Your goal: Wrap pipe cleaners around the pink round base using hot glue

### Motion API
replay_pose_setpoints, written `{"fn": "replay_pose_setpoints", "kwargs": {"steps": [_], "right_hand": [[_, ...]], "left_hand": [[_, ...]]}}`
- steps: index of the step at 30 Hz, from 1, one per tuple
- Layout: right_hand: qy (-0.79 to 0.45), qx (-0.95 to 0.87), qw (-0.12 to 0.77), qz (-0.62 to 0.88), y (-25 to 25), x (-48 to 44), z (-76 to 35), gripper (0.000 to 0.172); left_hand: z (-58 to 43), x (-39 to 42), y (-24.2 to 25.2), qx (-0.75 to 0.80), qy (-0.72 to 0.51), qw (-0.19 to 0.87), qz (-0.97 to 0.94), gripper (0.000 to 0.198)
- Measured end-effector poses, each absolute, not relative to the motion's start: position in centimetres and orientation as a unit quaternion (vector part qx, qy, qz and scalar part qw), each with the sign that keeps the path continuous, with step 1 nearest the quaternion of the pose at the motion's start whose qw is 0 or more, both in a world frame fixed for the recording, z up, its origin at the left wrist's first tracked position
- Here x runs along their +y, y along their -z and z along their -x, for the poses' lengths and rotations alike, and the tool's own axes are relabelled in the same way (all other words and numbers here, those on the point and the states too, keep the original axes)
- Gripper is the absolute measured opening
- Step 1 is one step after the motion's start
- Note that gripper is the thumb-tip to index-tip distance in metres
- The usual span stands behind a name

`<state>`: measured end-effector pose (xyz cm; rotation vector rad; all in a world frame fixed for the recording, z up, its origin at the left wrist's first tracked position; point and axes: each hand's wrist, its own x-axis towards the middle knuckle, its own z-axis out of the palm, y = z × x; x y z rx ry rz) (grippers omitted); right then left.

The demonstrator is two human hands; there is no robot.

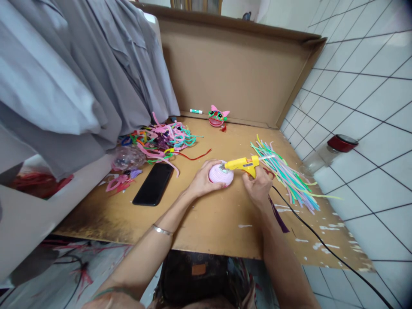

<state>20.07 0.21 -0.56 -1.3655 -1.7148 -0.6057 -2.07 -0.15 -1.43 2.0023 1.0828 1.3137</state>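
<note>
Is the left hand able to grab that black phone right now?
Probably not while it's full: the left hand grips the lilac ball. But the black phone lies close by on that side, and nothing seems to block the way, so emptied, it could likely reach.

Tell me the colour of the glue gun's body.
The glue gun has a yellow body, as the head view shows.
</note>
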Motion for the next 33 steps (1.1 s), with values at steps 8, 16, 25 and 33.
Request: {"fn": "replay_pose_setpoints", "kwargs": {"steps": [8, 16, 25, 33], "right_hand": [[0.216, -0.681, 0.433, 0.55, 0.2, 0.1, -20.0, 0.013], [0.17, -0.679, 0.426, 0.573, 0.4, -0.1, -19.6, 0.015], [-0.001, -0.635, 0.469, 0.614, -0.3, 0.0, -18.8, 0.034], [-0.058, -0.542, 0.485, 0.683, 0.9, 1.6, -21.0, 0.035]], "left_hand": [[2.1, 0.1, 1.7, 0.388, -0.49, 0.25, -0.74, 0.071], [2.1, -0.1, 1.5, 0.394, -0.489, 0.254, -0.736, 0.071], [2.2, -0.3, 1.2, 0.422, -0.476, 0.261, -0.726, 0.07], [2.1, -0.8, 0.6, 0.451, -0.454, 0.262, -0.723, 0.066]]}}
